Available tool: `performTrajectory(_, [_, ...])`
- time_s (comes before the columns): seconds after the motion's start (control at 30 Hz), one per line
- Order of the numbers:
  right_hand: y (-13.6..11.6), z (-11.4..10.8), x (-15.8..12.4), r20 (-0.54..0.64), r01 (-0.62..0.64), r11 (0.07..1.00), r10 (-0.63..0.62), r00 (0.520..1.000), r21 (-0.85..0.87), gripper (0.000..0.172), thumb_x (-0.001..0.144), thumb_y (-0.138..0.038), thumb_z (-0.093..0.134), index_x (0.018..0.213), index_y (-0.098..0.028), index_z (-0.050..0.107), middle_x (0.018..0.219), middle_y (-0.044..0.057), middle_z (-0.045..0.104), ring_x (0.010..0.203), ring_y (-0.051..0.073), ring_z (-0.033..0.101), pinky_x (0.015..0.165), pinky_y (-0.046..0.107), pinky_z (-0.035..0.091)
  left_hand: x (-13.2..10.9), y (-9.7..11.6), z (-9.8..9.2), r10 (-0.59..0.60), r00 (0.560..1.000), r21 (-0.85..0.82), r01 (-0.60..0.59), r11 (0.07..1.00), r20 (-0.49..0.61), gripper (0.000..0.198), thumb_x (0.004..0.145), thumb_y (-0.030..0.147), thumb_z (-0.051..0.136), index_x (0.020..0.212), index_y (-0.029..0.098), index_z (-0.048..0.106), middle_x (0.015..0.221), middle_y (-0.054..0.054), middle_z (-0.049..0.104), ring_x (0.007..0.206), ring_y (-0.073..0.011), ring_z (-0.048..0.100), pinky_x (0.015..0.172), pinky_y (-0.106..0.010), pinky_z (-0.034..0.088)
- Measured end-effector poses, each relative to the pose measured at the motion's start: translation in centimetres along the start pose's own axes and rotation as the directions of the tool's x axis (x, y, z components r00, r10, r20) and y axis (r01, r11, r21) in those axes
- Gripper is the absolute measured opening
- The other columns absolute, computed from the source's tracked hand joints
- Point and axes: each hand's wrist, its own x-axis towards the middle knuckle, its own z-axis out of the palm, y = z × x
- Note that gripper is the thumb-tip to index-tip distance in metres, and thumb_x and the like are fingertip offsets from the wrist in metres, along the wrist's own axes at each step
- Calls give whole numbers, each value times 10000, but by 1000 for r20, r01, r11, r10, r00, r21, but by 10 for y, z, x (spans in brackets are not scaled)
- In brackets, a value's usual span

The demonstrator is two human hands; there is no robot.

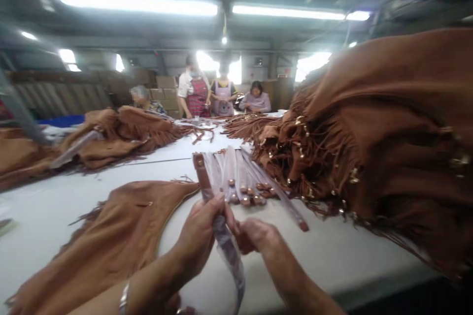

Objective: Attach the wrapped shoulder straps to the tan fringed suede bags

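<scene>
My left hand (pixel 199 236) pinches a brown strap (pixel 202 174) wrapped in a clear plastic sleeve; the sleeve trails down between my wrists. My right hand (pixel 254 236) is closed on the same strap just to the right of the left hand. The strap's far end rests on a bundle of similar plastic-wrapped straps (pixel 244 177) with round metal snaps. A brown suede fringed garment (pixel 118 236) lies flat on the white table (pixel 332 251) under my left forearm.
A tall heap of brown fringed garments (pixel 388 142) with gold hardware fills the right side. Another pile (pixel 111 138) lies at the left. Several people (pixel 221 93) work at the far end of the table, with cardboard boxes (pixel 164 91) behind them.
</scene>
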Motion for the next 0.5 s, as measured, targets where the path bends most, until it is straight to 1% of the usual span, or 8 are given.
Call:
performTrajectory(0.07, [-20, -11, 18, -214, 80, 996, -88, 973, -47, 451, 820, -562, 516, 904, -133, 623, 879, 70, 631, 805, 156, 561, 707, 265, 426, 6, 0, 2, 66, 998, 16, -66, 998, -1, 469, 876, 406, 423, 516, 126, 531, 476, -47, 536, 504, -134, 522, 571, -258, 414])
performTrajectory(0.13, [-44, -14, 32, -265, 119, 992, -127, 956, -48, 431, 811, -546, 532, 978, -157, 617, 1004, 80, 626, 895, 176, 561, 740, 275, 429, 10, -8, 10, 63, 998, 58, -63, 996, 1, 486, 875, 419, 418, 506, 126, 538, 468, -59, 547, 510, -141, 527, 593, -262, 414])
performTrajectory(0.2, [-63, -4, 44, -170, 93, 996, -91, 981, 1, 405, 820, -513, 532, 998, -157, 605, 1004, 84, 626, 884, 173, 569, 735, 279, 435, 10, -18, 18, 22, 1000, 92, -23, 995, 11, 506, 869, 448, 410, 502, 125, 541, 466, -70, 551, 501, -144, 516, 582, -265, 408])
performTrajectory(0.3, [-77, 18, 56, 83, -3, 993, -7, 997, 119, 292, 850, -413, 520, 892, -130, 578, 803, 58, 625, 713, 136, 579, 634, 247, 442, 4, -25, 19, -6, 1000, 147, 8, 989, -14, 473, 857, 460, 402, 539, 138, 538, 493, -68, 560, 494, -150, 500, 550, -268, 396])
performTrajectory(0.33, [-78, 23, 57, 139, -27, 988, 6, 990, 154, 252, 852, -378, 522, 842, -129, 558, 724, 33, 598, 634, 115, 561, 581, 225, 433, 1, -23, 17, -8, 1000, 186, 3, 983, 23, 454, 854, 463, 400, 571, 140, 548, 529, -72, 576, 520, -158, 511, 555, -270, 400])
performTrajectory(0.4, [-77, 25, 54, 182, -67, 977, 30, 983, 201, 211, 842, -335, 543, 777, -136, 513, 608, -24, 507, 479, 59, 461, 456, 165, 362, -6, -13, 7, -9, 976, 327, -64, 943, 218, 390, 836, 469, 443, 711, 134, 600, 693, -92, 631, 649, -185, 555, 626, -280, 426])
performTrajectory(0.43, [-75, 21, 52, 185, -88, 972, 47, 982, 216, 212, 837, -332, 554, 766, -142, 495, 577, -47, 459, 425, 36, 387, 404, 143, 302, -7, -6, -2, -19, 942, 427, -133, 894, 334, 358, 817, 472, 491, 818, 137, 618, 804, -100, 645, 740, -201, 567, 688, -290, 431])
performTrajectory(0.5, [-67, 8, 50, 199, -137, 966, 93, 976, 219, 230, 840, -358, 549, 768, -152, 474, 546, -74, 382, 377, 17, 251, 347, 132, 187, -1, 9, -25, -51, 883, 642, -298, 706, 466, 374, 765, 459, 597, 1007, 174, 601, 988, -96, 628, 897, -228, 553, 807, -313, 403])
